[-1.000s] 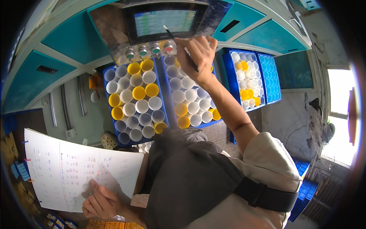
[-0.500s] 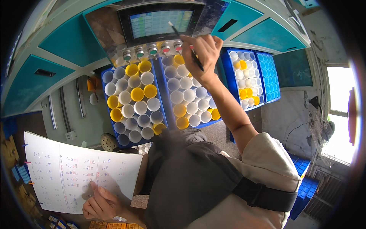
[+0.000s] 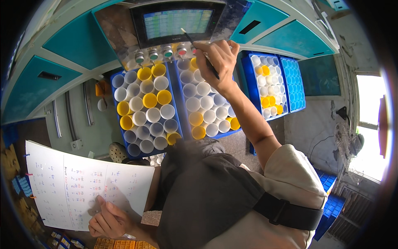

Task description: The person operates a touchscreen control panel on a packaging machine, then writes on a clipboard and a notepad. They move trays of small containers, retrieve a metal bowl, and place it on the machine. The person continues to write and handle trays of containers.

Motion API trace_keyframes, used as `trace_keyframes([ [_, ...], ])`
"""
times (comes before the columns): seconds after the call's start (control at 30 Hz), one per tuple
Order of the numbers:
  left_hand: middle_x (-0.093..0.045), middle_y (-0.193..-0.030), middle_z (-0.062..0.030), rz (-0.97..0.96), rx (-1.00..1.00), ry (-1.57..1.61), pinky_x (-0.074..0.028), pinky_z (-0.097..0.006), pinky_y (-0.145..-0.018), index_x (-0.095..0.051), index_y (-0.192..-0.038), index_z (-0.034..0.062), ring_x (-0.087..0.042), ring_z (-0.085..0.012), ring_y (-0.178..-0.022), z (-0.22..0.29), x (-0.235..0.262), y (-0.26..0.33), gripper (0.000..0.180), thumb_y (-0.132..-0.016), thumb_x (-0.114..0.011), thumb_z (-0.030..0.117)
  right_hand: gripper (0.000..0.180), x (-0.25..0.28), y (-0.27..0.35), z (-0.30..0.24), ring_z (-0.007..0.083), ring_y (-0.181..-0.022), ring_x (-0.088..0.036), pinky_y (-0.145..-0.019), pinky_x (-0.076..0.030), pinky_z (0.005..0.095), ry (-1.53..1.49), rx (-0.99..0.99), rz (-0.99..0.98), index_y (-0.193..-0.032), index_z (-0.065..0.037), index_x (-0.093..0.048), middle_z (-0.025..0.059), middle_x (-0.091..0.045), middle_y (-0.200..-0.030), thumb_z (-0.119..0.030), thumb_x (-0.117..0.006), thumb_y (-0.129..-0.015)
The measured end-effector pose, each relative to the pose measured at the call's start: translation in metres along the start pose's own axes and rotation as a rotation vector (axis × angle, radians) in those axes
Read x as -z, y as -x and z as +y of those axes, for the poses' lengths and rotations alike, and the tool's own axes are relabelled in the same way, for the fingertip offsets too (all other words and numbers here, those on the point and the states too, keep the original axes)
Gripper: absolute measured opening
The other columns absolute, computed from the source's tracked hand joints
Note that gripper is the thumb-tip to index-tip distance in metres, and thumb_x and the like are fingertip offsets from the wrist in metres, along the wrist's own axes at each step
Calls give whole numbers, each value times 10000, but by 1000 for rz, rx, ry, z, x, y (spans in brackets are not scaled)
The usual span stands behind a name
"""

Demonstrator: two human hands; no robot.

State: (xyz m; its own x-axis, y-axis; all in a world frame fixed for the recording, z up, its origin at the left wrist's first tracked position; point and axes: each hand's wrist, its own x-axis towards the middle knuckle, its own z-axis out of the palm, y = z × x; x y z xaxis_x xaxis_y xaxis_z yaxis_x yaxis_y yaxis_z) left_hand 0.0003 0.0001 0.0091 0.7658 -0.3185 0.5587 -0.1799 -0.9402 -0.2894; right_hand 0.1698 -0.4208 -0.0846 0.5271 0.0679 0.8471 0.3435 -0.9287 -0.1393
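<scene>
My right hand [image 3: 217, 61] is closed round a thin dark pen [image 3: 188, 37] with a pale tip. The pen's tip lies over the lower part of a screen [image 3: 166, 24] in a black frame; whether it touches is not clear. Lower left, my left hand [image 3: 108, 220] rests on a large white sheet [image 3: 49, 182] of handwritten columns in blue and red. Its index finger reaches out onto the writing while the other fingers curl in. The palm is hidden, so I cannot make out whether it holds anything.
Coloured push buttons [image 3: 167, 51] line the panel below the screen. Blue trays [image 3: 179, 110] of white and yellow tubes stand beneath it. A tray of light-blue round cells [image 3: 293, 85] stands at the right. Orange crates [image 3: 124, 244] lie at the lower edge.
My right hand has shifted slightly left and down, and the pen's tip sits nearer the screen's lower edge. My left hand stays on the sheet, almost unchanged.
</scene>
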Motion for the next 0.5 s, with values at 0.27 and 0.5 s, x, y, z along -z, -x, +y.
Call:
trace_keyframes([
  [0.27,-678,-746,18,27,18,2,-349,-345,-778,-807,-974,42,-491,-171,-692,2,-2,-1,215,-1016,-681,211,211,-1,-6,-1,147,-751,-579,-827,-322,401,-29,-5,39,-984,-67,-768,20,-653,-731,-1,-699,-796],
  [0.5,-548,-655,-12,22,21,-30,-372,-380,-803,-804,-1010,8,-489,-195,-703,3,-6,1,330,-1057,-587,251,206,-1,-1,4,156,-743,-567,-809,-321,416,2,-13,46,-983,-70,-772,27,-630,-710,-8,-694,-803],
])
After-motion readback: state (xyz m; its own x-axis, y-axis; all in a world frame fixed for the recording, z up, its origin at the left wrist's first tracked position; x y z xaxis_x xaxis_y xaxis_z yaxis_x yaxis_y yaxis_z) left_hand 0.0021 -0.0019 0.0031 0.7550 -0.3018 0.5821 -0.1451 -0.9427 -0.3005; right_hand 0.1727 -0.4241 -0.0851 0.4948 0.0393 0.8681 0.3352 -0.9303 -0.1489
